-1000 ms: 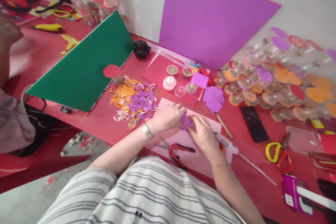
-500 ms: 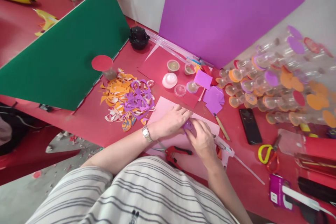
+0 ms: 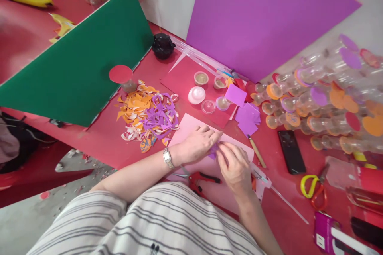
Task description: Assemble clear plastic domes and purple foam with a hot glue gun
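Over a pink sheet (image 3: 187, 127), my left hand (image 3: 199, 143) and my right hand (image 3: 235, 165) meet at a small purple piece (image 3: 212, 153). My left fingers lie closed over its top and partly cover it. From the right, my right thumb and forefinger pinch its edge; its full shape is hidden. Red-handled pliers (image 3: 206, 177) lie just below my hands. A glue gun (image 3: 262, 183) with a clear stick is beside my right wrist. Ahead are purple paper squares (image 3: 247, 117), small clear cups (image 3: 201, 78) and a pink-white round piece (image 3: 196, 95).
Purple and orange paper scraps (image 3: 148, 113) are heaped left of my hands, below a green board (image 3: 77, 59). Plastic bottles with coloured discs (image 3: 317, 95) crowd the right. A black phone (image 3: 291, 151), scissors (image 3: 314, 187) and a wooden-handled tool (image 3: 256, 151) lie nearby.
My right hand has shifted slightly down and right, its fingers now pinching the edge of the purple piece. Less of the piece shows. The whole view has shifted a little.
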The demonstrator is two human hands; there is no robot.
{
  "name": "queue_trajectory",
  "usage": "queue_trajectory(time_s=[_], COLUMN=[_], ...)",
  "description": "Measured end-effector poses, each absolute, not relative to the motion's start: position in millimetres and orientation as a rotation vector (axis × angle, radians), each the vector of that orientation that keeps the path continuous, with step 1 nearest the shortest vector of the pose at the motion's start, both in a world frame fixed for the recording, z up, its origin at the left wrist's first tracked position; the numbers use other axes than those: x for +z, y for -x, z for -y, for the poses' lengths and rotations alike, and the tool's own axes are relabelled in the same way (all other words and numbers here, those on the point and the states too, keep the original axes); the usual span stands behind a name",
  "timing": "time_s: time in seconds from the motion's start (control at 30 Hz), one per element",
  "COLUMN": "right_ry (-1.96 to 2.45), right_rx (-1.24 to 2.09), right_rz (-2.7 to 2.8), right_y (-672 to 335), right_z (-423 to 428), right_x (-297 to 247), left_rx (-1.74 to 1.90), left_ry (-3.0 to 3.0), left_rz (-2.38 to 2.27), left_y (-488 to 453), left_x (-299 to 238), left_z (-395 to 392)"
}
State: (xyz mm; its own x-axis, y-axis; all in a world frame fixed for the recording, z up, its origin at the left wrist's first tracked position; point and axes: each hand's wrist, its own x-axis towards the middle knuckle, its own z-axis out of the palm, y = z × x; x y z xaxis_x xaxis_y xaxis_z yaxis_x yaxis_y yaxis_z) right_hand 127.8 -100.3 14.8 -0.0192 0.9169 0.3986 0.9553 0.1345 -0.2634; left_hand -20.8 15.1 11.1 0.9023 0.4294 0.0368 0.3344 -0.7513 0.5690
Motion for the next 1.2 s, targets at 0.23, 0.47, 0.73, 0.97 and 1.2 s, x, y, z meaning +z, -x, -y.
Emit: queue_trajectory(time_s=[0.23,0.47,0.73,0.97,1.2], right_ry=[1.807,1.781,1.794,1.821,1.836], right_rx=[-0.097,-0.151,-0.152,-0.09,-0.136], right_rz=[1.991,1.988,2.069,2.007,1.667], right_y=[-128.2,-125.2,-120.1,-118.8,-128.2], right_z=[103.3,105.6,107.1,107.8,120.3], right_x=[10.7,9.0,14.2,15.0,18.8], left_rx=[0.209,0.211,0.214,0.282,0.266], left_ry=[-2.516,-2.482,-2.44,-2.415,-2.43], left_rz=[-0.574,-0.551,-0.583,-0.55,-0.567], left_y=[20.7,19.7,22.5,21.4,23.5], left_x=[10.0,8.9,7.5,2.0,4.9], left_z=[-13.8,-10.9,-14.2,-16.6,-17.0])
